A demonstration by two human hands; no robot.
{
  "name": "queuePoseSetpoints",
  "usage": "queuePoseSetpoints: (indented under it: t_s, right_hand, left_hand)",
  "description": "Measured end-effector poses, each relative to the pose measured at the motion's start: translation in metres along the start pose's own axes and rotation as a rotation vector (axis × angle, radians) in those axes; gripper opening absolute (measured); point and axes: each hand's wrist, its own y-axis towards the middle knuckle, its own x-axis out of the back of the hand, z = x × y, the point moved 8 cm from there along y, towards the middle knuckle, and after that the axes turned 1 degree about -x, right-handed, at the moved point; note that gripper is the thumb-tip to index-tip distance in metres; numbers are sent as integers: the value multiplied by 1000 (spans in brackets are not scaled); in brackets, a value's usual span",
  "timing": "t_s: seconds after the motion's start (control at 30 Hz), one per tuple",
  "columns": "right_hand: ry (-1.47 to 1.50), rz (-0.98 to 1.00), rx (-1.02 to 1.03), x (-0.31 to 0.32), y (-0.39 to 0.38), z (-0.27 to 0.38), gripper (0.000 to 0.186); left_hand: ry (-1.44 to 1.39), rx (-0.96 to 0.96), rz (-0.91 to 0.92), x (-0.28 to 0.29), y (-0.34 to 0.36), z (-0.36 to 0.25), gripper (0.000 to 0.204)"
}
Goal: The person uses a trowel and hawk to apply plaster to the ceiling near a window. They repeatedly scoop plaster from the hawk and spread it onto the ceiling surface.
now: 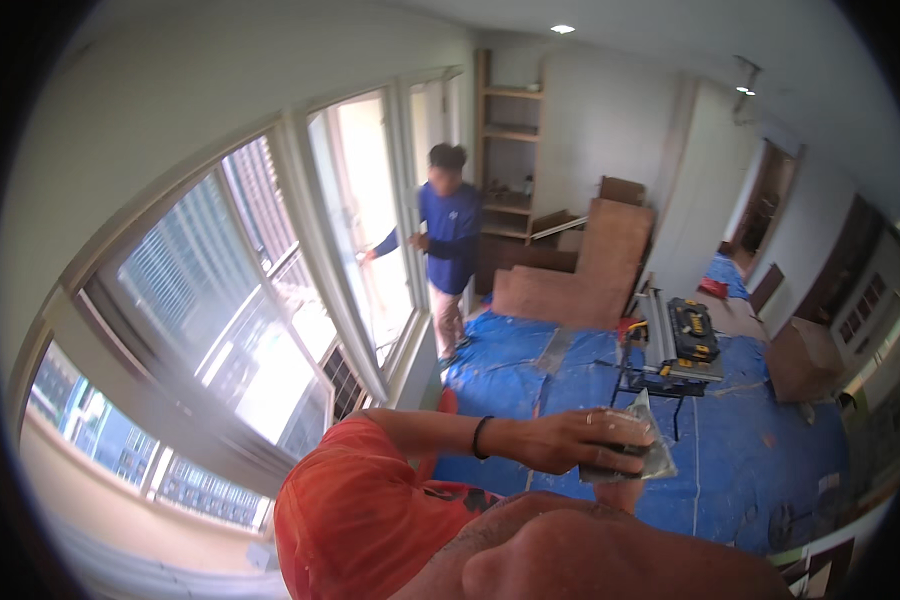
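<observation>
In the head view, the left hand [555, 443] is at about 4 o'clock from the centre, reaching in from an orange sleeve [340, 500] at 7 o'clock, with a black wristband [481, 437] on its wrist. Its fingers are curled closed over a flat grey tool [660, 462], which has a pale, smeared-looking surface and a corner pointing toward 12 o'clock. The right hand [620, 494] lies just on the 6 o'clock side of that tool, mostly hidden; how far its fingers are open, or what they hold, I cannot tell.

Beyond the tool, a blue sheet [740, 440] covers the floor. Toward 3 o'clock, a black-and-yellow case [694, 330] sits on a folding stand [677, 408]. Brown panels [615, 262] lean at 2 o'clock. Near the centre, toward 12 o'clock, a co-worker [451, 235] in blue stands beside the tall windows [365, 215].
</observation>
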Motion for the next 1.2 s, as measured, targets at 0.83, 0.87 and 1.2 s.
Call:
queuePoseSetpoints:
  t_s: [0.83, 0.87, 1.2]
  right_hand:
    - [-167, -150, -38, -36, 103, -72, 43]
    - [-177, -134, -54, -31, 102, -65, 43]
    - [99, -305, -387, 22, 47, -86, 41]
  left_hand:
    - [262, 1244, -144, 37, -212, 30, 36]
    - [179, 1322, -361, 41, -224, 31, 34]
    - [-962, 1142, -1248, 16, -218, 100, 33]
